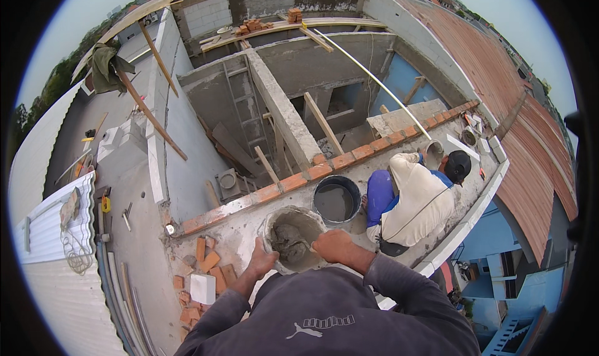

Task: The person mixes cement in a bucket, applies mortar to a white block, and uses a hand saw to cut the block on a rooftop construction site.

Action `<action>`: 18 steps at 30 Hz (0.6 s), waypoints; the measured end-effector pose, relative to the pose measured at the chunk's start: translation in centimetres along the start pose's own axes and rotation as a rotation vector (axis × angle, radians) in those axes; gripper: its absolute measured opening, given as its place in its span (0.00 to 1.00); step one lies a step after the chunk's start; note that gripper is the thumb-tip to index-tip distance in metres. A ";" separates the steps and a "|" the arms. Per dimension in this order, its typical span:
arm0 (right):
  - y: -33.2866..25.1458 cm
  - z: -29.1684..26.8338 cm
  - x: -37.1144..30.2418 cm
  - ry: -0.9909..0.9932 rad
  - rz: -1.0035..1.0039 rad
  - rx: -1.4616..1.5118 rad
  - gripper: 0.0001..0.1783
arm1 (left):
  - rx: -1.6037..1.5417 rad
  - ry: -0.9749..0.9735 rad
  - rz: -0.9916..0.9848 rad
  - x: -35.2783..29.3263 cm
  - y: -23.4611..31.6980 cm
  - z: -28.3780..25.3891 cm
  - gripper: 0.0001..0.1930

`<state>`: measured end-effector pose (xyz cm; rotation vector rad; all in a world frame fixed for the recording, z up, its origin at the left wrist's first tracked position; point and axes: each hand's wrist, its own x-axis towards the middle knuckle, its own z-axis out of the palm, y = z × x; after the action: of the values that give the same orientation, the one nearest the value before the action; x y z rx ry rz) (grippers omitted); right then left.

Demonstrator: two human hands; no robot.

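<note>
Mortar bucket [292,239] on slab beside brick course [324,167]. Left hand [262,260] closed on near rim, steadying it. Right hand [334,244] curled over far rim, probably gripping; fingers hidden. Co-worker [415,200] crouches by dark bucket [337,200].

Hidden and unclear around the mortar bucket

The right hand [334,245] curls over the rim of the mortar bucket [292,239], so its fingers and whatever they grip cannot be made out. The left hand [261,260] covers the near rim. Just beyond the fingers, the crouching co-worker [415,205] hides both hands behind the body.
</note>
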<state>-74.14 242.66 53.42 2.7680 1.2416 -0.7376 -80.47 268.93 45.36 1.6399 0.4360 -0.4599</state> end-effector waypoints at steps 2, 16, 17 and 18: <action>0.2 -0.3 0.2 0.104 0.101 -0.010 0.12 | 0.138 0.031 0.023 -0.4 0.1 0.1 0.29; -1.2 1.8 -0.5 -0.199 -0.135 0.133 0.13 | 0.219 0.095 0.033 -3.1 -0.3 0.4 0.32; -0.6 1.1 -0.3 -0.251 -0.099 0.147 0.14 | 0.222 0.095 0.061 -3.0 -0.1 0.5 0.32; -0.2 0.7 -0.1 -0.205 -0.068 0.166 0.14 | 0.223 0.095 0.058 -3.0 0.0 0.5 0.32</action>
<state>-74.64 242.54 52.91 2.6972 1.2933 -1.1474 -83.03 268.34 46.92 1.8909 0.4182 -0.3991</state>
